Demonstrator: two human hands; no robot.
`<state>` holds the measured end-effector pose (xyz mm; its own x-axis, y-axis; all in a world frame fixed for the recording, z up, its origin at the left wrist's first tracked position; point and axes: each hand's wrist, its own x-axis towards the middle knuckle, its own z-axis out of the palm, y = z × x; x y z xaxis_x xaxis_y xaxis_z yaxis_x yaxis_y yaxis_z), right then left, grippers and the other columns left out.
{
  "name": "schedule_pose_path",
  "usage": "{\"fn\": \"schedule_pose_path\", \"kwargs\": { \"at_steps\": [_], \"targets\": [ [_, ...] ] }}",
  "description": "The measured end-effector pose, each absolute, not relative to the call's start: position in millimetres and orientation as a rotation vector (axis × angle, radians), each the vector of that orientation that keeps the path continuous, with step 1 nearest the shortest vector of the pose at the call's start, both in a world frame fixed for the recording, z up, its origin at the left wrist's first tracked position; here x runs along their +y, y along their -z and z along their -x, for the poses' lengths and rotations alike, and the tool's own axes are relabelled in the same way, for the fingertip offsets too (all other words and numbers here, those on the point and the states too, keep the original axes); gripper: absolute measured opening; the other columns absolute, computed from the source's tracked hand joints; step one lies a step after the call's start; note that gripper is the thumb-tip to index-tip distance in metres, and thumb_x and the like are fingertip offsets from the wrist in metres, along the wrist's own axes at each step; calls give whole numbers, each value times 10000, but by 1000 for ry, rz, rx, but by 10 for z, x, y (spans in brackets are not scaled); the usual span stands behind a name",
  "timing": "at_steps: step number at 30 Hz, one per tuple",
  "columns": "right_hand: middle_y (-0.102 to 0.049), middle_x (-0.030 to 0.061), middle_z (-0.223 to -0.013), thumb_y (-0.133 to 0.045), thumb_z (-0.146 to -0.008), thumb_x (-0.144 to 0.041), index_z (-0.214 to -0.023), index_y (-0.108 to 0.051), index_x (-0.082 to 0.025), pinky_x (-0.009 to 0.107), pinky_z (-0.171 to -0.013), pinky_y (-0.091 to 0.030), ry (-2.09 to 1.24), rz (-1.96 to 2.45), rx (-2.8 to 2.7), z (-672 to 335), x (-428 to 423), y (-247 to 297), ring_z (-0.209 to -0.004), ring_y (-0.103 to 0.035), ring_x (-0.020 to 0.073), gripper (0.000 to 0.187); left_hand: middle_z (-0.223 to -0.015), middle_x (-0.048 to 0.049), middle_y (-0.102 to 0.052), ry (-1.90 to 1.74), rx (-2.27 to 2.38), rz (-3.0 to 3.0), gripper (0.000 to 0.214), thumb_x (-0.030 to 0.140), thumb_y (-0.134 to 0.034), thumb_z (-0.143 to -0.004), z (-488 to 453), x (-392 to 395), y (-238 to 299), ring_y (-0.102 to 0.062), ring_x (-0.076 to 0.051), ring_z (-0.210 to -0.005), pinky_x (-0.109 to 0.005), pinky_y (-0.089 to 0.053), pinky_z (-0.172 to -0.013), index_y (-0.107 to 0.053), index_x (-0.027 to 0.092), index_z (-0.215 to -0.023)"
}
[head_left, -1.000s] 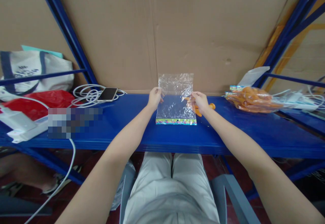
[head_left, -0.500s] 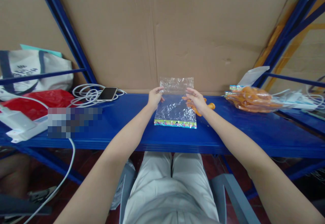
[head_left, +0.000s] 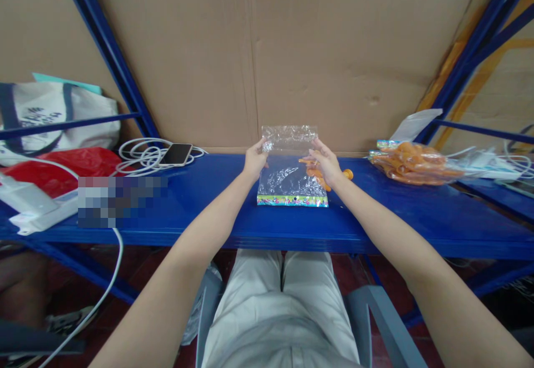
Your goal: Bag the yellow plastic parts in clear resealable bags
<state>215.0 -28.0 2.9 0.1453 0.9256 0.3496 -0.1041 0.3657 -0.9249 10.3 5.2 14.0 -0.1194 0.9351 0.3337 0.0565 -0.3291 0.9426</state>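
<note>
A clear plastic bag [head_left: 283, 179] with a colourful printed strip along its near edge hangs between my hands, tilted over the blue table. My left hand [head_left: 255, 160] is closed on its left edge, near the upper part. At the right edge, my right hand [head_left: 326, 165] pinches the bag between thumb and fingers. Under and behind the bag's right side lies an orange item [head_left: 347, 174], partly hidden by my right hand. Its kind cannot be made out.
A clear bag of orange items [head_left: 411, 162] lies on the right of the blue table [head_left: 187, 218]. On the left are a phone [head_left: 177, 154], a coiled white cable [head_left: 139, 157], a red bag [head_left: 89, 162] and a white power strip [head_left: 45, 212]. Cardboard [head_left: 325, 51] stands behind.
The bag's near strip has shifted slightly right and away from me. My right hand has closed in on the bag's right edge; my left hand has barely moved.
</note>
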Motion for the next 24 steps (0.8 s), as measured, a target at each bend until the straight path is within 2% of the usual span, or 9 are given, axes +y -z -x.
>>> {"fn": "schedule_pose_path", "kwargs": {
  "at_steps": [5, 10, 12, 15, 17, 18, 20, 22, 24],
  "targets": [
    [-631, 13, -1266, -662, -820, -240, -1297, -583, -382, 202, -605, -575, -937, 885, -1118, -2194, -254, -61, -838, -697, 125, 504, -1234, -101, -701, -1426, 1085, -1432, 707, -23, -563, -707, -124, 2, -156, -397, 28, -346, -143, -440, -410, -584, 209, -1376],
    [-631, 26, -1210, -643, -823, -252, -1266, -593, -362, 207, -594, -576, -920, 918, -1097, -2218, -247, -94, -831, -695, 129, 459, -1278, -99, -678, -1392, 1055, -1479, 739, -60, -509, -696, -149, -42, -169, -390, 28, -348, -154, -436, -420, -569, 198, -1385],
    [-627, 25, -1210, -642, -813, -239, -1262, -592, -355, 204, -583, -571, -928, 906, -1080, -2214, -245, -101, -797, -690, 118, 466, -1333, -101, -641, -1401, 1073, -1509, 735, -52, -512, -704, -154, -18, -155, -445, 14, -388, -164, -457, -442, -560, 203, -1392],
    [-606, 22, -1260, -635, -800, -225, -1280, -574, -358, 215, -578, -574, -916, 878, -1046, -2228, -229, -115, -769, -683, 109, 503, -1444, -126, -537, -1434, 1173, -1547, 707, -12, -575, -730, -147, 85, -89, -636, -68, -620, -205, -543, -577, -534, 188, -1406],
    [-557, 20, -1356, -618, -803, -230, -1301, -553, -360, 227, -590, -579, -879, 868, -1019, -2264, -206, -130, -792, -682, 112, 519, -1471, -152, -489, -1493, 1264, -1602, 688, 42, -640, -751, -122, 184, -20, -690, -177, -928, -279, -576, -802, -509, 168, -1414],
    [-522, 17, -1406, -609, -804, -234, -1308, -543, -360, 234, -599, -581, -857, 862, -1003, -2290, -190, -138, -808, -683, 115, 524, -1474, -160, -477, -1543, 1295, -1669, 670, 89, -667, -769, -103, 233, 16, -648, -226, -1098, -324, -540, -936, -500, 166, -1413],
    [-462, 8, -1473, -608, -792, -237, -1310, -534, -361, 253, -615, -584, -815, 840, -963, -2354, -153, -155, -831, -684, 123, 538, -1513, -160, -418, -1633, 1304, -1915, 657, 228, -703, -806, -60, 308, 79, -446, -296, -1371, -415, -395, -1126, -472, 185, -1420],
    [-455, 6, -1474, -625, -759, -235, -1304, -535, -362, 277, -623, -584, -784, 809, -911, -2425, -111, -172, -832, -686, 135, 567, -1576, -159, -318, -1630, 1259, -2224, 695, 404, -676, -850, -28, 326, 117, -266, -323, -1478, -492, -278, -1187, -402, 220, -1462],
    [-493, 8, -1427, -637, -728, -232, -1303, -535, -362, 296, -631, -582, -759, 782, -854, -2496, -73, -191, -818, -682, 140, 598, -1621, -156, -230, -1543, 1197, -2489, 756, 553, -595, -879, -35, 276, 129, -187, -340, -1504, -558, -220, -1190, -308, 257, -1513]
  ]
}}
